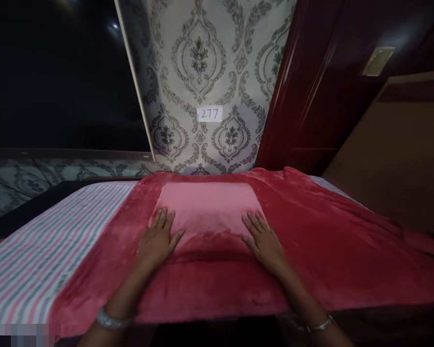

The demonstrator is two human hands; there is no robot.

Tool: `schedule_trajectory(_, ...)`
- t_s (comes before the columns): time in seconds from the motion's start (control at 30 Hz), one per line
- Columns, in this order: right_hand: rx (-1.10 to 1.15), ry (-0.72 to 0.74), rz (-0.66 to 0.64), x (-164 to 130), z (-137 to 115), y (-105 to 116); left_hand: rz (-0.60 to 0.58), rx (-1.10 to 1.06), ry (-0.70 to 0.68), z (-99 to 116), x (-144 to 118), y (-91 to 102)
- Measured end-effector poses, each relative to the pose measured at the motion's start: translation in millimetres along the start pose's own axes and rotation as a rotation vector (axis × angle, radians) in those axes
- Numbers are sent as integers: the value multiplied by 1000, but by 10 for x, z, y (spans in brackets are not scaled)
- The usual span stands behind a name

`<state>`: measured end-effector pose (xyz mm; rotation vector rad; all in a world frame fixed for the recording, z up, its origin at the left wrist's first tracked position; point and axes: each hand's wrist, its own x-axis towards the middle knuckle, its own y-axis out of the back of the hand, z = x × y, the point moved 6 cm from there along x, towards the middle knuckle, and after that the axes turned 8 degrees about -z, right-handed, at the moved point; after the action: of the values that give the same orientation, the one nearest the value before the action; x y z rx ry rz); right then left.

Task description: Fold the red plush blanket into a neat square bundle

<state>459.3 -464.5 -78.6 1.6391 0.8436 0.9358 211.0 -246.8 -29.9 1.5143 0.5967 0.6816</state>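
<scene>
A red plush blanket (311, 231) lies spread over the surface in front of me. On it is a paler pink rectangle (210, 197), whose near side fades unevenly into red; whether it is a separate cloth or the blanket's own pile, I cannot tell. My left hand (158, 238) rests palm down at the rectangle's left edge, fingers spread and pointing away from me. At its right edge my right hand (263, 241) lies flat in the same way, thumb turned inward. Neither hand grips anything. A low fold crosses the blanket between my wrists.
Under the blanket, a striped cloth (72, 226) shows on the left. A large dark screen (58, 77) hangs at the back left. Patterned wallpaper bears a paper label (210, 113) reading 277. A dark red wooden panel (311, 86) and a brown board (401, 144) stand right.
</scene>
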Motion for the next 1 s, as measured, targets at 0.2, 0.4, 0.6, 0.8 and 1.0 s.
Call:
schedule_trajectory(0.2,29,28,27,9,-12,17,-36,-48,-13,17,-17,48)
schedule_trajectory(0.4,44,31,12,16,17,14,73,-34,-13,10,-52,9)
schedule_trajectory(0.6,49,66,53,51,47,-57,110,13,28,36,-95,8)
schedule_trajectory(0.8,47,57,1,80,97,-99,32,-38,85,-33,-83,14)
schedule_trajectory(1.0,59,-2,-65,412,47,284,-27,-83,5,129,281,333)
